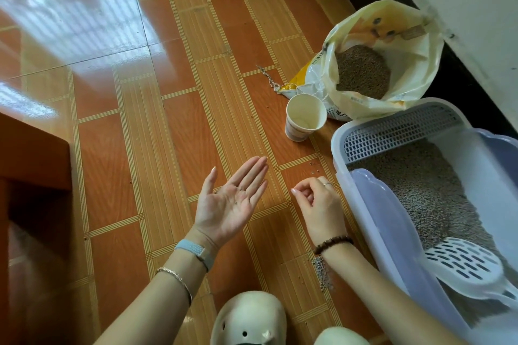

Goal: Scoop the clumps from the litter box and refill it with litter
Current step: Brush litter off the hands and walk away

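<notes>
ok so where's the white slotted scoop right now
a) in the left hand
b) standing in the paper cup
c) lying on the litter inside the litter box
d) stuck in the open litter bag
c: the scoop lies on the litter at the near end of the litter box, and neither the left hand nor the right hand touches it.

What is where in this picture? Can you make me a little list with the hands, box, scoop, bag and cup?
box: holds litter
scoop: lying in the box
bag: open, litter inside
cup: stands by the bag, looks empty
left hand: open, palm up
right hand: fingers curled, beside the box
spilled litter: on the floor by the box
</notes>
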### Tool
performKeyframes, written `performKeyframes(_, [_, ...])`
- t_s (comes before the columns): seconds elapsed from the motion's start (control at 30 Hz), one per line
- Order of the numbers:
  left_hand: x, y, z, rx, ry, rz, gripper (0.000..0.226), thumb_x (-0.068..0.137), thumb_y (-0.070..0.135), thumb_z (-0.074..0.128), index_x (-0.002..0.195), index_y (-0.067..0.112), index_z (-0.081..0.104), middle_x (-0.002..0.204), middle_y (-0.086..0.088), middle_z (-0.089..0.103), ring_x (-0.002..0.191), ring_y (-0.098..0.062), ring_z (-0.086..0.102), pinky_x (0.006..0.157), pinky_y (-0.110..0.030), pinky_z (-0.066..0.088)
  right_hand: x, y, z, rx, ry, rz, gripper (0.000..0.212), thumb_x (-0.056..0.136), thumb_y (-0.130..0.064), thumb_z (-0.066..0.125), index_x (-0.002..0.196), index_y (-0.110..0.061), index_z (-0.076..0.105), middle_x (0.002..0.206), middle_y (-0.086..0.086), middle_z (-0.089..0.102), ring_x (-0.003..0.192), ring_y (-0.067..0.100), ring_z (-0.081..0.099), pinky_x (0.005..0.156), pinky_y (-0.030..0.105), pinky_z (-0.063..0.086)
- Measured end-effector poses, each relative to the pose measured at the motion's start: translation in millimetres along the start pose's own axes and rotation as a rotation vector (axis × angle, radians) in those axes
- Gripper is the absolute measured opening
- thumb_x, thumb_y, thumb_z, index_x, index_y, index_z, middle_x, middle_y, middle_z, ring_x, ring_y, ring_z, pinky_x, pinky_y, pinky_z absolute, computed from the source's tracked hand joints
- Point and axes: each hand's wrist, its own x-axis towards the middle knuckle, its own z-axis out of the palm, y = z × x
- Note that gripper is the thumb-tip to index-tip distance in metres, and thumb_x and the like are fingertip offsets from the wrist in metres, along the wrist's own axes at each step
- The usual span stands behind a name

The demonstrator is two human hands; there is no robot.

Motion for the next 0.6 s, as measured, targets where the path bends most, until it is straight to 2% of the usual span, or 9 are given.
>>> performKeyframes(0.13, [4, -12, 10, 0.010, 0.010, -0.032, 0.072, 0.100, 0.053, 0.025, 0.148, -0.001, 0.028, 0.156, -0.017, 0.028, 0.145, -0.028, 0.026, 0.123, -0.039, 0.009, -19, -35, -4, 0.112, -0.009, -0.196, 0.009, 0.083, -0.018, 0.072, 0.089, -0.014, 0.066, 0.088, -0.012, 0.052, 0.066, -0.010, 0.047, 0.064, 0.001, 0.042])
performKeyframes(0.3, [4, -27, 21, 0.052, -0.058, -0.064, 0.070, 0.102, 0.050, 0.018, 0.152, 0.001, 0.017, 0.160, -0.015, 0.017, 0.149, -0.025, 0.015, 0.123, -0.038, 0.003, -35, -45, 7, 0.122, -0.046, -0.335, 0.011, 0.083, -0.021, 0.073, 0.090, -0.017, 0.066, 0.092, -0.007, 0.058, 0.073, -0.004, 0.050, 0.066, 0.010, 0.048])
performKeyframes(0.43, [3, -30, 23, 0.068, -0.085, -0.082, 0.070, 0.102, 0.051, 0.015, 0.152, 0.002, 0.015, 0.160, -0.014, 0.016, 0.149, -0.024, 0.014, 0.123, -0.037, 0.000, -36, -43, 5, 0.108, -0.031, -0.345, 0.010, 0.084, -0.020, 0.072, 0.092, -0.016, 0.067, 0.093, -0.004, 0.060, 0.074, -0.001, 0.052, 0.067, 0.012, 0.049])
performKeyframes(0.6, [1, -26, 25, 0.012, -0.074, -0.092, 0.069, 0.102, 0.049, 0.021, 0.151, 0.001, 0.020, 0.159, -0.016, 0.020, 0.148, -0.026, 0.018, 0.123, -0.039, 0.006, -30, -37, -8, 0.159, 0.055, -0.240, 0.012, 0.082, -0.017, 0.073, 0.093, -0.016, 0.069, 0.089, -0.008, 0.058, 0.070, -0.008, 0.052, 0.064, 0.000, 0.042])
